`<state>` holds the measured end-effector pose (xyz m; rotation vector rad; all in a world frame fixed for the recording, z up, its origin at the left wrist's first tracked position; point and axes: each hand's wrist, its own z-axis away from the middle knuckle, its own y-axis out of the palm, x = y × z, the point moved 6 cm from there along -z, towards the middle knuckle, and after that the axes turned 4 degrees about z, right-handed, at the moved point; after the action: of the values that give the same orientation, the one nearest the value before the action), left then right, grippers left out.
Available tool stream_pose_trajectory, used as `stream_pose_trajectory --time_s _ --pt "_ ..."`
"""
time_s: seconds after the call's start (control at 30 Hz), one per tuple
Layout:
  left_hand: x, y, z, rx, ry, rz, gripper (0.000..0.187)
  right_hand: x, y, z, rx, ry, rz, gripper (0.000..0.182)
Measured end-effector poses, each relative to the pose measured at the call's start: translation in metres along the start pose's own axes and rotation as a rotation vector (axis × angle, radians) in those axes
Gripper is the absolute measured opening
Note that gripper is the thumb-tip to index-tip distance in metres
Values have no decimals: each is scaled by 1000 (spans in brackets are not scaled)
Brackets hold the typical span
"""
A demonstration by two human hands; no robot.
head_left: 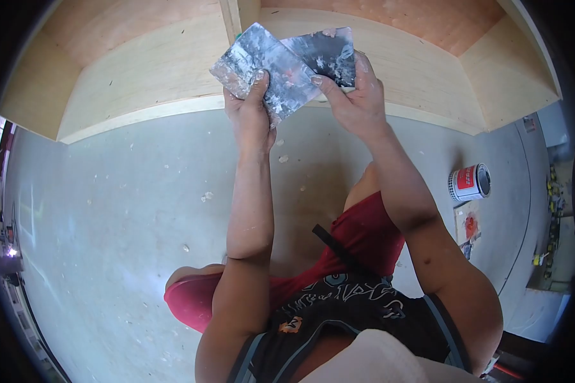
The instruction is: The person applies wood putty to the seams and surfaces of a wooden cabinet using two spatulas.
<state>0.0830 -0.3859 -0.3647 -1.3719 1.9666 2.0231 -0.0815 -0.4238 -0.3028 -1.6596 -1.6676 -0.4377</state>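
My left hand (251, 115) is closed on a square, flat metal plate (271, 70) smeared with whitish and pinkish filler, its thumb lying across the face. A second, darker plate (336, 60) with pale smears is gripped in my right hand (363, 102), whose thumb tip reaches the edge of the first plate. The two plates overlap in the middle, the left one in front. Both are held up before the front edge of a light wooden cabinet frame (153, 112).
On the grey floor (128, 185) at the right stands an open can (469, 182) with a red and white label. Below it lies a board (467, 222) with a red smear. Small pale flakes dot the floor. A wooden divider (231, 19) rises inside the cabinet.
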Motion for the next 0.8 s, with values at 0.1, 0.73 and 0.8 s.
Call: stream_pose_trajectory --time_s 0.1,0.73,0.8 --pt "-7 -8 3 1 34 -43 38 1 5 -2 214 111 116 35" --pt "-25 -10 5 53 236 -481 36 -53 16 10 273 625 -305 18" --pt "-19 -8 7 134 126 -458 34 -55 13 10 241 638 -329 18"
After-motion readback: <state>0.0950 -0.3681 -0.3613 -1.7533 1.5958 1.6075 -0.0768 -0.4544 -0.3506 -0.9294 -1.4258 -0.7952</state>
